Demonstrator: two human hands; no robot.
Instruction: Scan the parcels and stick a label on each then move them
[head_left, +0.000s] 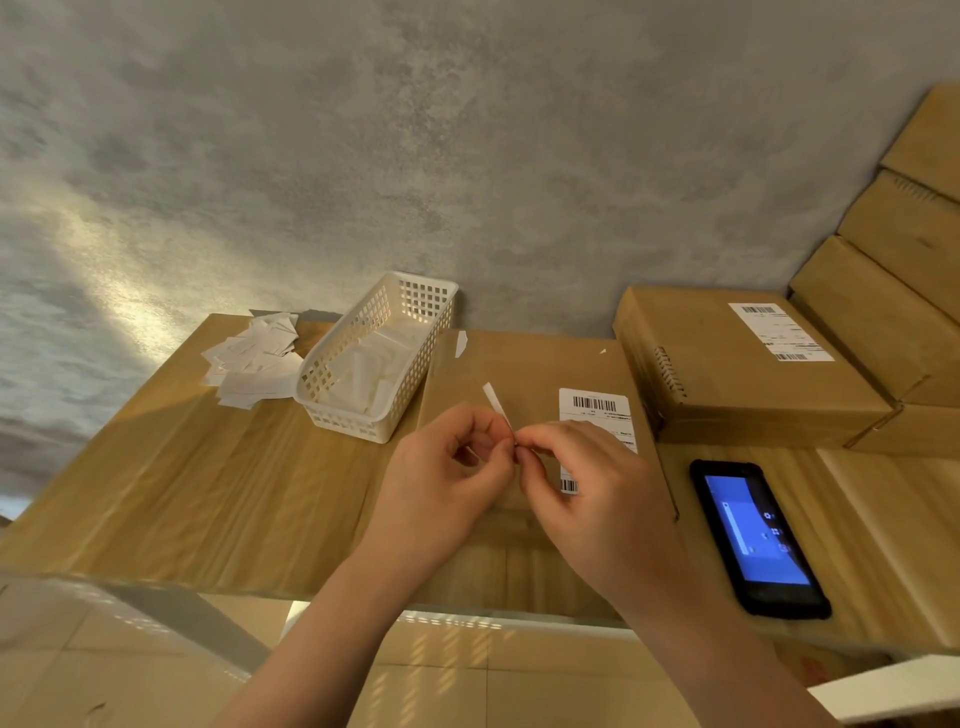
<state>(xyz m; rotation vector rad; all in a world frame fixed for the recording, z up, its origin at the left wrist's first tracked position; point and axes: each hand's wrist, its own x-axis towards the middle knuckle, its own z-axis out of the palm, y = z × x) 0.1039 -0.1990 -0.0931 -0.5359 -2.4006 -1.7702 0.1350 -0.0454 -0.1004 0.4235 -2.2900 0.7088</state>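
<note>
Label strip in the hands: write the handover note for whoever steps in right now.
Left hand and right hand: fingers of both pinch a small white label strip above the flat parcel, seemingly peeling it.
The flat parcel lies on the table and already carries a barcode sheet.
White basket holds more labels; loose backing papers lie to its left.
Scanner handset rests at right, screen lit.
Labelled box and the stacked boxes sit at right.
Left: stick the strip, move the parcel.
</note>
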